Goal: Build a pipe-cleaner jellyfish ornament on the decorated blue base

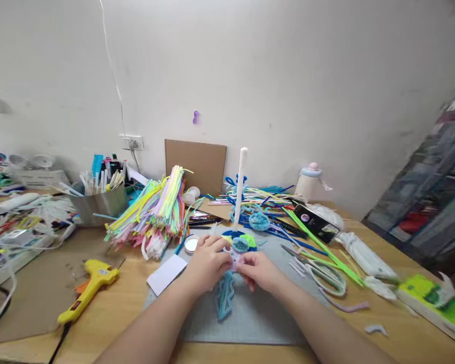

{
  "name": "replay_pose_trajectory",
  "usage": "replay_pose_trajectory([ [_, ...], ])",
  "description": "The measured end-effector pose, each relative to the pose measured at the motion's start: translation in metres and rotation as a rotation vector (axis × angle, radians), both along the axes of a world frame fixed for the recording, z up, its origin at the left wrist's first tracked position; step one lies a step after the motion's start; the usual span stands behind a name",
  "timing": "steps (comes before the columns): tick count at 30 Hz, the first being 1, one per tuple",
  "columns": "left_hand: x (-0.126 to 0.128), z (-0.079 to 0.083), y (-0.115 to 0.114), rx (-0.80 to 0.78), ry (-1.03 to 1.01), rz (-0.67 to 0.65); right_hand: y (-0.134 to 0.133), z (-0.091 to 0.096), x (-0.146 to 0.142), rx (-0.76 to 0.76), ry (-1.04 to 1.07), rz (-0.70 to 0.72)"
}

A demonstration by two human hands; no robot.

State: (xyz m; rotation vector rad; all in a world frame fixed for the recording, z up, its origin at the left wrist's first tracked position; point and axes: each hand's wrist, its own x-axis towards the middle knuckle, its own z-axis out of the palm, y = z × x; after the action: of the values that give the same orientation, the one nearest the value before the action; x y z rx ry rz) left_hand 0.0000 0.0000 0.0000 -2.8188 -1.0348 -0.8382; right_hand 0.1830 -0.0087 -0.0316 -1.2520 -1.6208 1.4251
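My left hand and my right hand meet over a grey mat. Both have their fingers closed on a small pale purple piece, mostly covered by the fingers. Just below it lies a light blue zigzag pipe-cleaner piece. Beyond the fingers are a teal fuzzy disc and bright green fuzzy parts. A white fuzzy stick stands upright behind them; how these parts are joined is hidden. A small white round dish and a white card are left of my left hand.
A yellow hot glue gun lies at left, near a big pipe-cleaner bundle. Scissors, a phone and green strips are at right. Cardboard leans against the wall.
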Motion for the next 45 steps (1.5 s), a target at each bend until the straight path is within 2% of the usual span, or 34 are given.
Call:
replay_pose_trajectory([
  [15,0.004,0.006,-0.004,-0.010,0.028,-0.033,-0.005,0.000,-0.002,-0.065,0.025,0.027],
  [25,0.005,0.003,-0.003,0.008,0.019,-0.025,-0.003,-0.003,0.001,-0.101,0.056,0.047],
  [30,0.002,0.008,-0.006,0.006,-0.054,0.001,-0.004,0.001,-0.002,-0.118,0.124,-0.041],
  [34,0.005,0.010,-0.014,0.005,-0.398,0.087,-0.004,0.008,-0.002,-0.168,0.396,-0.257],
  [36,0.013,0.006,-0.019,-0.140,-0.572,0.117,-0.006,0.011,-0.005,-0.171,0.587,-0.355],
  [39,0.032,-0.007,-0.024,-0.587,-0.710,0.101,-0.011,0.015,-0.011,-0.136,0.778,-0.434],
  [41,0.043,-0.015,-0.025,-0.816,-0.786,0.043,-0.017,0.016,-0.018,-0.133,0.820,-0.469],
  [45,0.052,-0.023,-0.023,-1.043,-0.923,-0.036,-0.026,0.016,-0.028,-0.170,0.853,-0.497],
])
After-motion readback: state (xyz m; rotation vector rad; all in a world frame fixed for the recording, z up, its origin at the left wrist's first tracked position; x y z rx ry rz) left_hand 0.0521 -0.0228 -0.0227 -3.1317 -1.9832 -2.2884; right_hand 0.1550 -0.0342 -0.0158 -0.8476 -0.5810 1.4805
